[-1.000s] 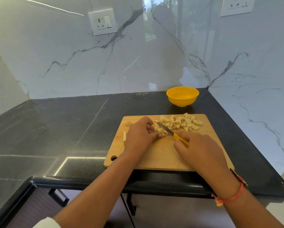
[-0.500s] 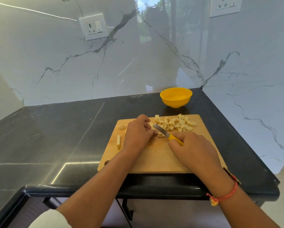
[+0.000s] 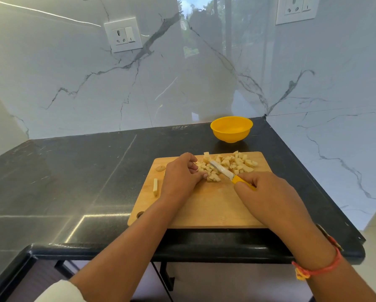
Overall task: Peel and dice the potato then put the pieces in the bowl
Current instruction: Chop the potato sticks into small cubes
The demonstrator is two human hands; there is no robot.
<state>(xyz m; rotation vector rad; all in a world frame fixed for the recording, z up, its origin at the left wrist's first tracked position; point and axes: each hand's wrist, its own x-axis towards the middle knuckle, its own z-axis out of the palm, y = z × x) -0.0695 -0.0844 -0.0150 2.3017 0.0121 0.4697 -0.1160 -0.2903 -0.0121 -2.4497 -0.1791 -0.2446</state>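
Note:
A wooden cutting board (image 3: 206,205) lies on the black counter. A heap of pale diced potato pieces (image 3: 233,163) sits at its far edge. My left hand (image 3: 180,176) has its fingers curled down on potato strips beside the heap; what it holds is mostly hidden. My right hand (image 3: 267,199) grips the yellow handle of a small knife (image 3: 225,172), whose blade lies across the pieces next to my left fingers. One loose potato stick (image 3: 155,187) and a small round end piece (image 3: 160,168) lie on the board's left side. The yellow bowl (image 3: 231,129) stands behind the board, with nothing visible inside.
The black counter (image 3: 73,182) stretches left of the board and ends at a marble wall behind and to the right. Two wall sockets (image 3: 123,35) sit high on the wall. The counter's front edge runs just below the board.
The camera view has shifted a little. The knife blade has worked slightly along the strips under my left hand, and both hands stay on the board.

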